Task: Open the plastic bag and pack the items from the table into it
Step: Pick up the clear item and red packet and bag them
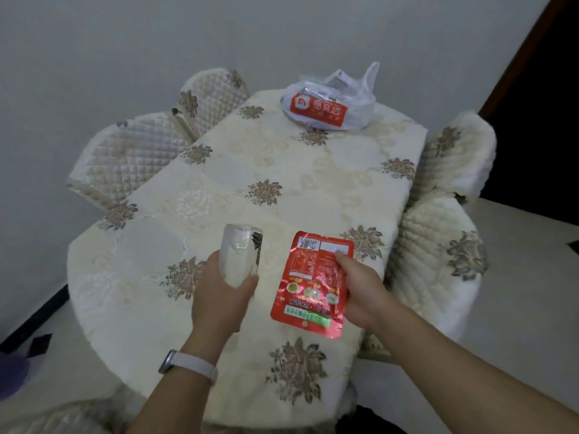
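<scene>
The left hand (219,296) is curling its fingers round a clear cylindrical item (238,249), holding it over the tablecloth (282,170). Just to its right, the right hand (360,286) is pinching a red packet (310,283) between thumb and fingers, its printed face turned up. Well beyond both grips, at the table's far end, the white plastic bag (329,101) is sitting open with packets showing inside. The cream cloth with brown flower motifs is covering the table. Quilted chairs (131,158) are flanking both hands, and a plain pale wall (125,42) is rising behind.
</scene>
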The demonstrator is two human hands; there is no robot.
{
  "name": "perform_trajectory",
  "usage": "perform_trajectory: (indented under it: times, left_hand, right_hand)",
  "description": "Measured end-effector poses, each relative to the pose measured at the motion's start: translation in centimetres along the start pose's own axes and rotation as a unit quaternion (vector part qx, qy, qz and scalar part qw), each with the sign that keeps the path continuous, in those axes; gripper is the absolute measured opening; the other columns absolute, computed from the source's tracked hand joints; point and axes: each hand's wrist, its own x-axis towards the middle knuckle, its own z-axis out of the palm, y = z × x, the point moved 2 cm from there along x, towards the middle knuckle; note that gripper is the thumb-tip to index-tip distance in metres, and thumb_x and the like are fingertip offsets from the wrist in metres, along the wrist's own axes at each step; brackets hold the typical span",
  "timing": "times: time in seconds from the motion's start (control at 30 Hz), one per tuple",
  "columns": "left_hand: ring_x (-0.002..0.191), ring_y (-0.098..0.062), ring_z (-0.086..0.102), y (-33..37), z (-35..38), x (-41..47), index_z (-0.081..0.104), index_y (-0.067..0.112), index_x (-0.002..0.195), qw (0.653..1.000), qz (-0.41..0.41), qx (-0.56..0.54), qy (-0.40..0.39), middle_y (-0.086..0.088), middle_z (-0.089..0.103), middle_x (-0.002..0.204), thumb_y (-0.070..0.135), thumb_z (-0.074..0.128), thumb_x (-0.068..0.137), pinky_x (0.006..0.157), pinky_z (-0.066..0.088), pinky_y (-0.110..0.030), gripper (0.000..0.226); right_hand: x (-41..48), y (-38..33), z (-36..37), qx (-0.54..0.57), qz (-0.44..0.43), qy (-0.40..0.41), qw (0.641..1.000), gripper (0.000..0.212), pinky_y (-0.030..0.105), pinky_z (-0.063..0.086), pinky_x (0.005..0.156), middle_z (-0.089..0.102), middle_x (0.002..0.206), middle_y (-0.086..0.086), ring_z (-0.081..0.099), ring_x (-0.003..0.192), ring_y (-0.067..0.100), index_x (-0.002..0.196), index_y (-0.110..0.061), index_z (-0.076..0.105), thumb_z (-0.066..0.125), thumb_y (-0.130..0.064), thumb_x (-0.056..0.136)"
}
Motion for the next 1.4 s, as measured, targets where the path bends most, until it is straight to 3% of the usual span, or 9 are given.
perform_trajectory:
  times: [0.07, 0.2, 0.4, 0.63, 0.87, 1.0, 1.13, 1.3, 1.4]
  left_hand:
    - [0.084, -0.012, 0.058, 1.3, 0.7, -1.2, 0.051, 0.031, 0.114, 1.0, 0.016, 0.003, -0.018, 0.016, 0.055, 0.095, 0.027, 0.079, 0.074, 0.059, 0.041, -0.026, 0.048]
    - [0.086, -0.014, 0.062, 3.9, 3.3, -3.4, 0.049, 0.038, 0.116, 0.998, 0.031, 0.003, -0.049, 0.01, 0.062, 0.099, 0.03, 0.078, 0.075, 0.066, 0.052, -0.033, 0.051]
    - [0.084, -0.012, 0.062, 10.4, 8.9, -6.2, 0.045, 0.041, 0.114, 0.996, 0.068, 0.009, -0.064, 0.012, 0.062, 0.1, 0.031, 0.078, 0.076, 0.061, 0.046, -0.028, 0.051]
    - [0.083, -0.002, 0.059, 21.1, 19.7, -11.3, 0.047, 0.039, 0.118, 0.99, 0.12, 0.003, -0.077, 0.021, 0.059, 0.097, 0.028, 0.079, 0.075, 0.061, 0.042, -0.024, 0.055]
    - [0.086, -0.01, 0.061, 30.6, 31.4, -17.4, 0.045, 0.043, 0.115, 0.97, 0.189, 0.003, -0.15, 0.019, 0.059, 0.098, 0.029, 0.079, 0.075, 0.061, 0.041, -0.022, 0.054]
    - [0.098, -0.009, 0.062, 34.5, 37.1, -19.0, 0.048, 0.037, 0.127, 0.954, 0.215, 0.002, -0.207, 0.019, 0.06, 0.112, 0.033, 0.078, 0.077, 0.071, 0.047, -0.023, 0.058]
    - [0.094, -0.007, 0.061, 38.3, 42.2, -19.5, 0.046, 0.041, 0.129, 0.937, 0.256, 0.005, -0.237, 0.031, 0.051, 0.099, 0.033, 0.079, 0.077, 0.076, 0.049, -0.028, 0.061]
    - [0.107, -0.01, 0.057, 41.3, 49.1, -17.1, 0.044, 0.033, 0.139, 0.922, 0.279, 0.009, -0.27, 0.02, 0.054, 0.118, 0.037, 0.079, 0.077, 0.088, 0.049, -0.032, 0.071]
    - [0.102, -0.012, 0.058, 43.3, 53.9, -14.5, 0.044, 0.032, 0.139, 0.912, 0.288, -0.007, -0.292, 0.013, 0.055, 0.116, 0.034, 0.079, 0.078, 0.072, 0.048, -0.023, 0.07]
  right_hand:
    - [-1.6, -0.2, -1.5, -0.002, -0.014, -0.013, 1.0, 0.029, 0.054, 0.052, 0.092, 0.073, 0.106, 0.017, 0.071, 0.098, 0.035, 0.117, -0.009, 0.061, 0.053, -0.03, 0.1]
    - [-3.6, -1.2, -5.3, -0.041, -0.058, -0.031, 0.997, 0.034, 0.055, 0.054, 0.089, 0.073, 0.106, 0.019, 0.07, 0.096, 0.038, 0.12, -0.008, 0.059, 0.066, -0.002, 0.088]
    - [-6.6, -5.0, -12.3, -0.104, -0.127, -0.02, 0.986, 0.037, 0.05, 0.057, 0.082, 0.075, 0.098, 0.015, 0.073, 0.088, 0.035, 0.114, -0.01, 0.06, 0.064, 0.01, 0.083]
    - [-11.7, -12.4, -25.7, -0.174, -0.205, 0.035, 0.963, 0.032, 0.047, 0.059, 0.082, 0.076, 0.093, 0.003, 0.074, 0.083, 0.023, 0.102, -0.023, 0.062, 0.07, 0.001, 0.083]
    - [-16.1, -17.5, -39.5, -0.145, -0.245, 0.111, 0.952, 0.032, 0.042, 0.06, 0.078, 0.076, 0.094, 0.004, 0.074, 0.082, 0.022, 0.103, -0.023, 0.061, 0.068, 0.001, 0.084]
    - [-17.8, -19.6, -45.4, -0.108, -0.249, 0.169, 0.948, 0.03, 0.048, 0.059, 0.081, 0.075, 0.096, 0.002, 0.074, 0.083, 0.022, 0.107, -0.025, 0.061, 0.07, -0.006, 0.086]
    - [-18.1, -21.5, -50.2, -0.063, -0.252, 0.217, 0.941, 0.029, 0.049, 0.059, 0.082, 0.075, 0.094, 0.004, 0.074, 0.082, 0.023, 0.107, -0.021, 0.061, 0.069, -0.004, 0.085]
    - [-16.0, -24.4, -54.6, -0.043, -0.225, 0.276, 0.933, 0.025, 0.046, 0.06, 0.078, 0.075, 0.091, 0.004, 0.075, 0.078, 0.023, 0.104, -0.018, 0.061, 0.068, -0.002, 0.086]
    - [-13.6, -27.4, -56.9, -0.061, -0.216, 0.307, 0.925, 0.025, 0.042, 0.06, 0.075, 0.075, 0.091, 0.002, 0.075, 0.078, 0.02, 0.104, -0.021, 0.06, 0.066, -0.004, 0.088]
